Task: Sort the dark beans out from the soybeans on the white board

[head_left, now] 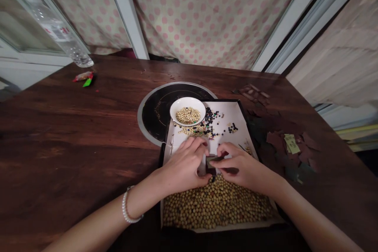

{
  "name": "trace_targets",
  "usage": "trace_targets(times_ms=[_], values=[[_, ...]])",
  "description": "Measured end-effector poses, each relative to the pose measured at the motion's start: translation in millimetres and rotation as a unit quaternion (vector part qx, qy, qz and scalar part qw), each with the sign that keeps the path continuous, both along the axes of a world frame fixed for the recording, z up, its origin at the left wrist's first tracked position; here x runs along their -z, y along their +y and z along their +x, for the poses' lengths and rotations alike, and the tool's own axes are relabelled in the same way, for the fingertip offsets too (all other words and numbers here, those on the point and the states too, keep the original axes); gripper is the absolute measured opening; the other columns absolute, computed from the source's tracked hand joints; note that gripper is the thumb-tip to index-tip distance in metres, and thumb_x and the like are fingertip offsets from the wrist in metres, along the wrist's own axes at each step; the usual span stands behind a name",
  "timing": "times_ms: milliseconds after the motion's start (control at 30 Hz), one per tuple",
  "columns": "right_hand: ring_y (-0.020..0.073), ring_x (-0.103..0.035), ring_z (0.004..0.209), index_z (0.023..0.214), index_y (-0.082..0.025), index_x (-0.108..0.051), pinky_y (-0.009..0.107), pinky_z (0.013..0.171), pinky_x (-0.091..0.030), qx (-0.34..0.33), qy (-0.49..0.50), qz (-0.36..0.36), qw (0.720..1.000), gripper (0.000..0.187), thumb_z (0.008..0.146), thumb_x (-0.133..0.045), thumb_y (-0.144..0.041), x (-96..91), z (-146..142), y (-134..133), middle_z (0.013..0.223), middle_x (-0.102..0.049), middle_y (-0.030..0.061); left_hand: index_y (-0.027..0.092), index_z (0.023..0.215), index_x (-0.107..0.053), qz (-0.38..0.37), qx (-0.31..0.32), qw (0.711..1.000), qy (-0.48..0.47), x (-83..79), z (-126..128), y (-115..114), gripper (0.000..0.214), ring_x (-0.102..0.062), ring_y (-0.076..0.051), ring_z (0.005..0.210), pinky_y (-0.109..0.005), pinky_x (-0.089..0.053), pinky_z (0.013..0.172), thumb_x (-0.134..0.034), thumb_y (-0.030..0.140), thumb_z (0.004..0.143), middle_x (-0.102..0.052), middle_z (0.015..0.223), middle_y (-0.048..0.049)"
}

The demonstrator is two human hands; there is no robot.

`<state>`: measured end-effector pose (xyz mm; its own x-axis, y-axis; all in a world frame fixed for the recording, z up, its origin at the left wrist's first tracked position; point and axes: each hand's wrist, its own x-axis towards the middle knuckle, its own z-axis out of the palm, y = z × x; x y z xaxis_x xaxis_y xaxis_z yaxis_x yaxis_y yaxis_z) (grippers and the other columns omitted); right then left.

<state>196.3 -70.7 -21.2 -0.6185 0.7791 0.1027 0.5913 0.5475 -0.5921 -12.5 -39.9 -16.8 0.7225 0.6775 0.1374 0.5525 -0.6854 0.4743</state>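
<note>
A small dark brown rectangular piece point(210, 170) with a paler greenish patch lies between my hands, over a shallow white-lined box point(240, 116). My left hand point(187, 163) curls around its left side, thumb near the lower edge and fingers near the upper. With thumb and forefinger pinched, my right hand point(243, 165) grips it from the right. Just below both hands, many tan round beads point(217, 204) fill the near part of the box. Beyond them, a white bowl point(174, 110) holds paler beads, and dark beads point(211, 116) lie scattered beside it.
A round black inset plate point(152, 112) sits behind the box. Torn brown scraps point(276, 141) with a yellowish label point(291, 143) lie on the right of the wooden table point(73, 141). At the far left are a clear plastic bottle point(66, 39) and a red-green wrapper point(84, 77).
</note>
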Motion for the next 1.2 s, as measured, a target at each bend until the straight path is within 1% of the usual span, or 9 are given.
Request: trace_targets(times_ms=[67,167,333,633,767,867,1000,1133,1200], values=[[0.0202,-0.051,0.097,0.103,-0.021,-0.071,0.034,0.086,-0.044,0.01,-0.005,0.006,1.0,0.034,0.078,-0.055,-0.004,0.9,0.5,0.5,0.099,-0.054,0.0089,0.015,0.094,-0.056,-0.002,-0.002,1.0,0.008,-0.1,-0.2,-0.2,0.036,-0.047,-0.03,0.102,-0.045,-0.044,0.089,-0.071,0.03,0.065,-0.052,0.104,-0.0091],[0.0197,-0.051,0.096,0.102,-0.021,-0.071,0.033,0.084,-0.045,0.0,-0.005,-0.001,1.0,0.032,0.079,-0.055,-0.005,0.9,0.0,1.0,0.097,-0.053,0.0085,0.015,0.095,-0.057,-0.002,-0.003,1.0,0.008,0.4,-0.8,0.1,0.038,-0.047,-0.031,0.102,-0.046,-0.043,0.09,-0.072,0.031,0.064,-0.053,0.105,-0.0092],[0.0191,-0.051,0.095,0.099,-0.021,-0.072,0.032,0.083,-0.044,0.006,-0.006,-0.011,1.0,0.03,0.079,-0.055,-0.004,-3.0,-1.5,0.9,0.095,-0.053,0.0078,0.014,0.106,-0.056,0.008,0.008,1.0,-0.005,3.0,-2.3,1.5,0.052,-0.047,-0.032,0.105,-0.047,-0.043,0.092,-0.076,0.036,0.064,-0.053,0.11,-0.0101],[0.0189,-0.052,0.096,0.096,-0.022,-0.072,0.031,0.083,-0.045,-0.013,0.004,-0.038,0.999,0.028,0.079,-0.057,-0.005,-5.2,-3.3,-0.6,0.098,-0.054,0.0077,0.019,0.1,-0.06,-0.01,0.022,1.0,-0.013,0.3,-1.7,2.2,0.039,-0.044,-0.031,0.116,-0.045,-0.041,0.096,-0.077,0.026,0.065,-0.05,0.121,-0.0081],[0.02,-0.051,0.096,0.101,-0.02,-0.071,0.033,0.084,-0.044,0.011,0.002,-0.022,1.0,0.033,0.078,-0.056,-0.002,-5.4,-3.8,0.0,0.098,-0.055,0.0085,0.018,0.101,-0.059,-0.012,0.022,1.0,-0.007,-1.2,-0.7,1.5,0.04,-0.044,-0.031,0.114,-0.045,-0.042,0.095,-0.075,0.028,0.066,-0.051,0.119,-0.0085],[0.0196,-0.052,0.094,0.096,-0.02,-0.072,0.032,0.081,-0.045,-0.013,0.001,-0.034,0.999,0.029,0.078,-0.056,-0.004,-6.1,-4.1,-0.6,0.097,-0.056,0.0079,0.018,0.1,-0.058,-0.009,0.025,1.0,-0.007,-1.7,0.1,0.9,0.039,-0.045,-0.03,0.112,-0.044,-0.042,0.094,-0.074,0.025,0.065,-0.051,0.116,-0.0082],[0.0202,-0.051,0.097,0.098,-0.02,-0.072,0.034,0.084,-0.044,-0.001,0.008,-0.017,1.0,0.031,0.079,-0.055,-0.003,-5.5,-4.2,-1.3,0.098,-0.055,0.0086,0.017,0.098,-0.059,0.001,0.021,1.0,-0.01,-1.8,0.9,0.7,0.035,-0.048,-0.029,0.104,-0.045,-0.044,0.09,-0.071,0.026,0.066,-0.054,0.107,-0.0075],[0.019,-0.051,0.095,0.095,-0.022,-0.072,0.03,0.081,-0.044,-0.026,0.0,-0.034,0.999,0.029,0.079,-0.056,-0.004,-4.9,-4.2,-1.6,0.097,-0.054,0.0071,0.016,0.094,-0.059,0.009,0.024,1.0,-0.002,-1.3,1.1,0.8,0.032,-0.049,-0.03,0.1,-0.045,-0.045,0.087,-0.07,0.027,0.066,-0.056,0.1,-0.0077],[0.0191,-0.05,0.096,0.095,-0.021,-0.072,0.031,0.082,-0.044,-0.016,0.004,-0.028,0.999,0.029,0.079,-0.055,-0.004,-5.1,-4.4,-1.5,0.097,-0.053,0.0073,0.016,0.095,-0.059,0.009,0.022,1.0,-0.005,-0.5,1.0,0.9,0.033,-0.05,-0.029,0.099,-0.046,-0.045,0.088,-0.07,0.027,0.066,-0.057,0.097,-0.0074]])
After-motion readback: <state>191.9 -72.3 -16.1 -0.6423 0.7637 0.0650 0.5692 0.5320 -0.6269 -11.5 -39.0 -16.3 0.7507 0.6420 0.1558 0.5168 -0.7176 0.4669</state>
